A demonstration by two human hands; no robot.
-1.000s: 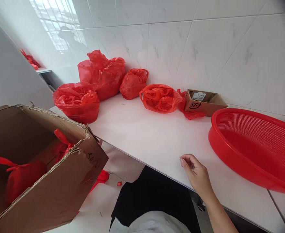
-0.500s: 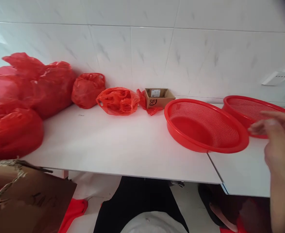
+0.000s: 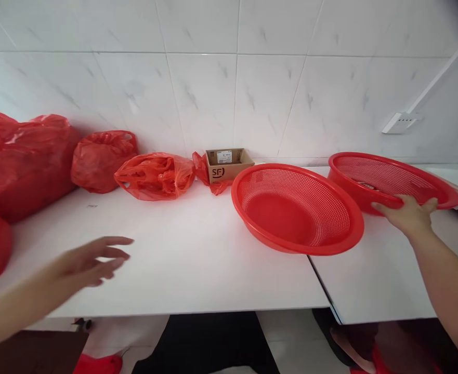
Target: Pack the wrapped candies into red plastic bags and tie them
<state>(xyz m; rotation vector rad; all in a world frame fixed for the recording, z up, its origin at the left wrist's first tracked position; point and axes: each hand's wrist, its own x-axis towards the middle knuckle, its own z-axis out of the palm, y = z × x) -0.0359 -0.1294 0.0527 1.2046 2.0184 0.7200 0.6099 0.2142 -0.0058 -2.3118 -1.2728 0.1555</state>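
Observation:
My right hand point(image 3: 410, 215) is at the near rim of the farther red plastic basket point(image 3: 443, 195), thumb along the outside wall and the other fingers over the edge. A small dark and pale item point(image 3: 366, 185) shows inside this basket, too small to name. To its left sits a second red perforated basket point(image 3: 283, 215) with its mouth tilted towards me, nothing seen in it. My left hand point(image 3: 96, 261) hovers over the white table point(image 3: 197, 270) at the left, fingers apart and holding nothing.
Along the tiled wall stand red plastic bags point(image 3: 104, 161), one of them an open orange-red bag point(image 3: 156, 176), and a small cardboard box point(image 3: 231, 171) marked SF. A seam point(image 3: 322, 285) divides two tabletops. Another person's foot point(image 3: 351, 348) shows below the right table.
The view has swung right. My right hand has moved from the bare tabletop to the farther basket's rim. My left hand has come into view; the large carton has mostly left it.

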